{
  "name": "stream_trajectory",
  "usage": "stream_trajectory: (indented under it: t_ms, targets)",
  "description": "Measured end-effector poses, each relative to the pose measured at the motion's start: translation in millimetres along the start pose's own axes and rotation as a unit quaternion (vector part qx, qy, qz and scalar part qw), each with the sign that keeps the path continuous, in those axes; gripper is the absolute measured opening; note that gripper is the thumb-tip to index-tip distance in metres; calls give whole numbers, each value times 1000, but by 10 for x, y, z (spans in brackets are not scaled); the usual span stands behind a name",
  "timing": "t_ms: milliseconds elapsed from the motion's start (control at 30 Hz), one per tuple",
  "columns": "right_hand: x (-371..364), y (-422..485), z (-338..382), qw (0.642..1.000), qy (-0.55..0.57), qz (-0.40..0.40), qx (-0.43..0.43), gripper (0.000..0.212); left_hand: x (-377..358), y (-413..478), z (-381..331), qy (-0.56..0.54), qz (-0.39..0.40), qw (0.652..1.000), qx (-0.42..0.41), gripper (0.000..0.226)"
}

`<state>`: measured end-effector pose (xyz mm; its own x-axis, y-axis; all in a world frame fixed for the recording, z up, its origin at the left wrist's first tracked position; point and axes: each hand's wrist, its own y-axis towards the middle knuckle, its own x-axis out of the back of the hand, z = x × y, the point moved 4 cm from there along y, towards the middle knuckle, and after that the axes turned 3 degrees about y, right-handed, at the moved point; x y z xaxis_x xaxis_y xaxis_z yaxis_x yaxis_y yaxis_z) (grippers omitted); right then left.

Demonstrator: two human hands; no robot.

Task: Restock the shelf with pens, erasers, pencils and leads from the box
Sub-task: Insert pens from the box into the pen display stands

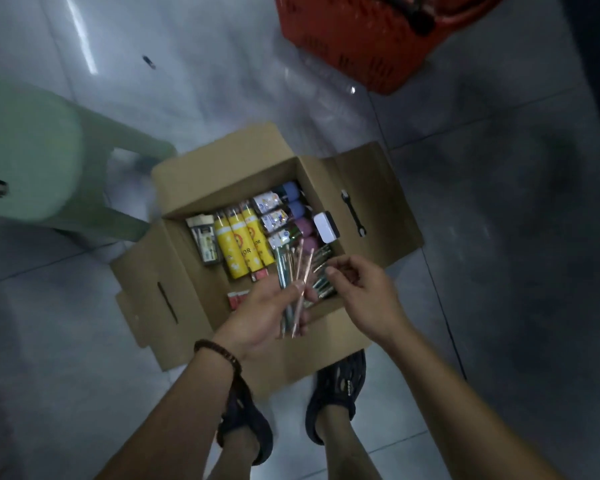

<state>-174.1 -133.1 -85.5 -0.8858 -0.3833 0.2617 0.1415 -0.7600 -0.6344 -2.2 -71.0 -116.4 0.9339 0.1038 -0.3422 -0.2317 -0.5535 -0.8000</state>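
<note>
A pale green plastic stool (28,150) stands far left on the tiled floor. Beside it is the open brown cardboard box (222,168), flaps spread flat, set on the floor just ahead of the person's feet.

Inside the box, from the left:
- dark flat packs (207,242), too blurred to read
- three yellow printed cylinders (243,242)
- a small red-and-white pack (238,297), probably erasers
- printed tubes with blue and purple caps (284,216)
- a white-and-black block (326,226) against the right wall

The left grip (264,320), a bare hand with a beaded band at the wrist, hovers over the box's near edge. Its thumb and fingers are closed round a fanned bundle of slim rose-gold and teal pens (293,268), held near their lower ends.

More loose pens (321,285) lie in the box's near right corner. The right grip (364,292) hangs over them with its fingers half-curled and the thumb tip close to the forefinger. I cannot tell whether it pinches anything.

The pens should be light, stiff and smooth-barrelled. A fanned bunch could easily slide or splay, so I would square it up and clasp it round the middle rather than near the tips. A red plastic basket (368,39) sits beyond, upper right.
</note>
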Motion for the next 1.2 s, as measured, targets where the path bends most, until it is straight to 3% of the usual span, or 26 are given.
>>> stream_trajectory:
  t_ms: [200, 300, 467, 533, 600, 900, 1033, 1200]
  targets:
    - [-55, -978, 1611, 991, 91, 91, 39, 9, -242, -1714, -1084, 3, 69, 997, -39, 29]
    - [-80, -1569, 2513, 985, 120, 113, 58, 19, -293, -2640, -1610, -21, 84, 994, -60, 35]
    - [-278, -2423, 3832, 974, 117, 162, 109, 9, -362, -4144, -2274, -75, 50, 991, -102, 36]
    - [-411, -2736, 4266, 968, 108, 176, 140, 34, -359, -4733, -2446, -88, 27, 986, -137, 34]
    - [-577, -3059, 4680, 954, 82, 223, 184, 36, -346, -5274, -2542, -103, -18, 977, -184, 36]
    - [-1789, -4785, 5890, 864, -55, 405, 295, 43, -159, -7336, -2004, -272, -221, 882, -316, 44]
    - [-2533, -5812, 6048, 808, -111, 474, 332, 43, -56, -8283, -1425, -336, -306, 813, -364, 36]
    - [-3432, -7215, 5847, 772, -86, 506, 374, 28, -31, -9442, -433, -365, -373, 740, -425, 40]
